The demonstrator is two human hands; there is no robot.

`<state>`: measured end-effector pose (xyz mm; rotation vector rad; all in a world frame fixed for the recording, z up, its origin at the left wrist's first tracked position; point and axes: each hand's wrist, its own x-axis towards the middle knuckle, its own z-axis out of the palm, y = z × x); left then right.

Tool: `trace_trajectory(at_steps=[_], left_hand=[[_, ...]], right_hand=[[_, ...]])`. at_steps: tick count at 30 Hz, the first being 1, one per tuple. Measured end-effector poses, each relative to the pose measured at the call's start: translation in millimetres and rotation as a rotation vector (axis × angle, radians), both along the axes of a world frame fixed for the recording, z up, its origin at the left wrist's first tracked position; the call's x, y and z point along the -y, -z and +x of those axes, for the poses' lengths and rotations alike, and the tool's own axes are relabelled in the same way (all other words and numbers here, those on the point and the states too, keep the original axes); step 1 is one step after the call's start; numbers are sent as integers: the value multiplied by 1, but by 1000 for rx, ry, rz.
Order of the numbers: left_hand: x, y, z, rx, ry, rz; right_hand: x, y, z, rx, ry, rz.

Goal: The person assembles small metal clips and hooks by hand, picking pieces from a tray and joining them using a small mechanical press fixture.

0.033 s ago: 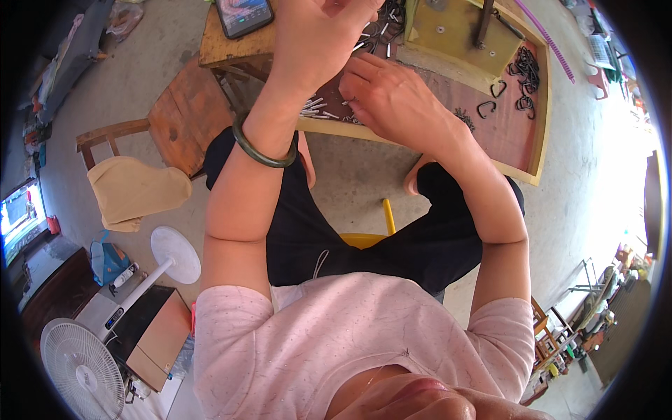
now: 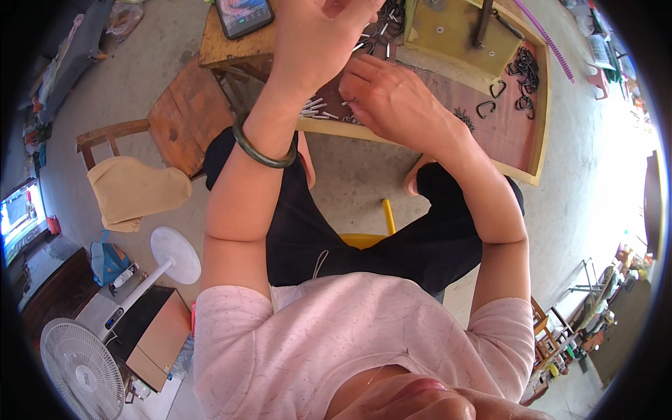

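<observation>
My left hand (image 2: 323,38) reaches over the tray's left part, with its curled fingers partly cut off by the top edge. Whatever it grips is hidden. To its right, my right hand (image 2: 385,91) is closed low over the tray, thumb and fingers pinched around a small silver metal pin (image 2: 345,103) whose tip barely shows. Loose silver pins (image 2: 315,108) lie beneath and between the hands. Dark metal carabiners (image 2: 393,19) are heaped behind the fingers, with some pins among them.
The wood-rimmed tray (image 2: 514,140) holds a yellowish metal fixture (image 2: 448,35) with an upright lever, black carabiners (image 2: 525,70) and a little pile of small metal parts (image 2: 463,117). A phone (image 2: 243,15) lies on a wooden stool at left. A wooden chair (image 2: 185,115) and white fan (image 2: 84,371) stand further left.
</observation>
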<state>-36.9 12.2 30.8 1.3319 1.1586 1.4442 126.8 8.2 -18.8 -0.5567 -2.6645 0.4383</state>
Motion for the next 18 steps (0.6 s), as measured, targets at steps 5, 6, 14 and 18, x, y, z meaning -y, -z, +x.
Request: trace_trajectory(at_steps=[5, 6, 14, 18], left_hand=[[1, 15, -11, -69, 2, -3], [5, 15, -10, -79, -26, -33], [13, 22, 17, -253, 209, 164], [14, 14, 39, -375, 235, 254]], right_hand=[[-12, -35, 24, -156, 38, -466], [-15, -40, 32, -237, 86, -650], [-35, -45, 88, -558, 373, -971], [-25, -46, 91, -556, 433, -937]])
